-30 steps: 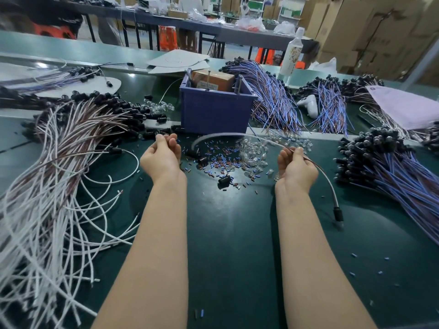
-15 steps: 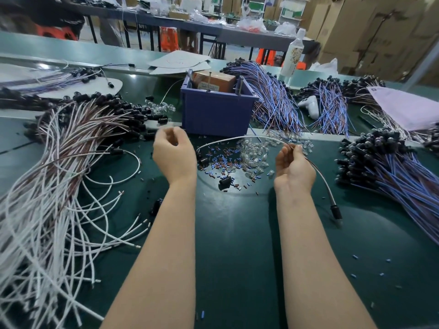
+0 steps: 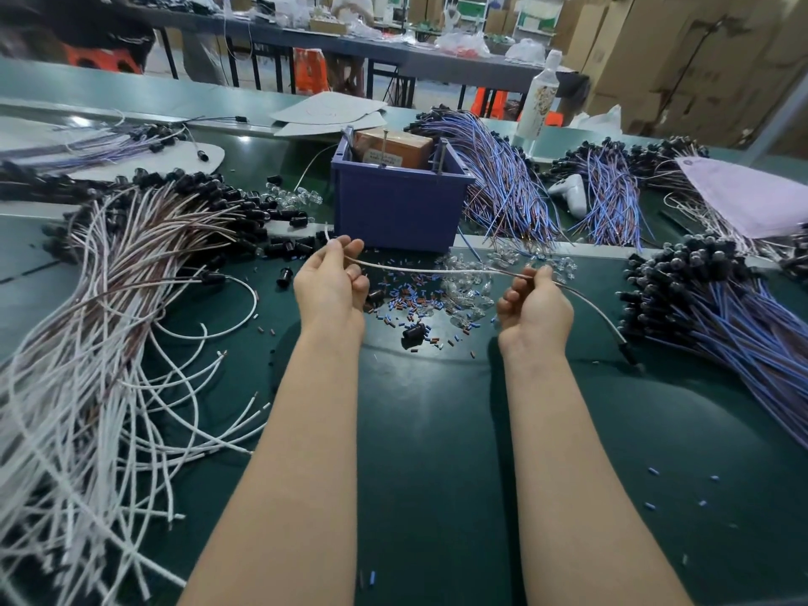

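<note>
We held one white cable (image 3: 437,270) between both hands, above the green table (image 3: 437,452) and just on the near side of the blue bin (image 3: 393,212). Our left hand (image 3: 330,284) was curled, and its thumb and fingers pinched the cable close to the bare end. Our right hand (image 3: 535,306) was curled too and pinched the cable between thumb and forefinger, further along.

The step, as we judged it, was to pull the cable straight and make its free end ready for a small part. To do this well, we thought the pinch should be firm but not crushing, and the pull gentle, so that the thin tip did not bend. The left hand should leave a short piece of the end free. The cable should also be held above the small blue and brown pieces (image 3: 411,299) and the clear bulbs (image 3: 468,290), not dragged through them.

The long axis of the cable ran left to right, almost level between the hands. Its bare tip rose past the left fingers and pointed far, toward the bin. Past the right hand it sloped down to the near right, where its black socket (image 3: 631,352) seemed to lie on the table, near the bundle of blue wires (image 3: 721,308).
</note>
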Motion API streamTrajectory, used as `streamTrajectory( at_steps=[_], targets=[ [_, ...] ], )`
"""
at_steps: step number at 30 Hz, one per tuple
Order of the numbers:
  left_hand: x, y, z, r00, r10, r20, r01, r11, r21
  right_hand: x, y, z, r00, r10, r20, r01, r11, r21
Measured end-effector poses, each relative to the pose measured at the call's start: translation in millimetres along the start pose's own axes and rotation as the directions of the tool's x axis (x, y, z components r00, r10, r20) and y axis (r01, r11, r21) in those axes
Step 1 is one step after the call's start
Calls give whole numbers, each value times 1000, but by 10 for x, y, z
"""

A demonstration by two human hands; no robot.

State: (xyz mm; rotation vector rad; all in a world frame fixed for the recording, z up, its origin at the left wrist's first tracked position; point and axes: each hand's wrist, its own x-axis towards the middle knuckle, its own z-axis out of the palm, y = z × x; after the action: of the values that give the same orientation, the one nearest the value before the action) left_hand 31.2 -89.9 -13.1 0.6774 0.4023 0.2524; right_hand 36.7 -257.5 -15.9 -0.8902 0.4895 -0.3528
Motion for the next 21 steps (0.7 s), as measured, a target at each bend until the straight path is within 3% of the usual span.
streamTrajectory(
  at_steps=[16,21],
  targets=[
    [-23,7,-42,985,155,-82,-149,986,78,44,-10,-57,991,-83,-103,77,995,-57],
    [-61,-15,14,995,78,54,-75,996,-47,-43,-25,2,997,73,24,-76,983,165]
  ],
)
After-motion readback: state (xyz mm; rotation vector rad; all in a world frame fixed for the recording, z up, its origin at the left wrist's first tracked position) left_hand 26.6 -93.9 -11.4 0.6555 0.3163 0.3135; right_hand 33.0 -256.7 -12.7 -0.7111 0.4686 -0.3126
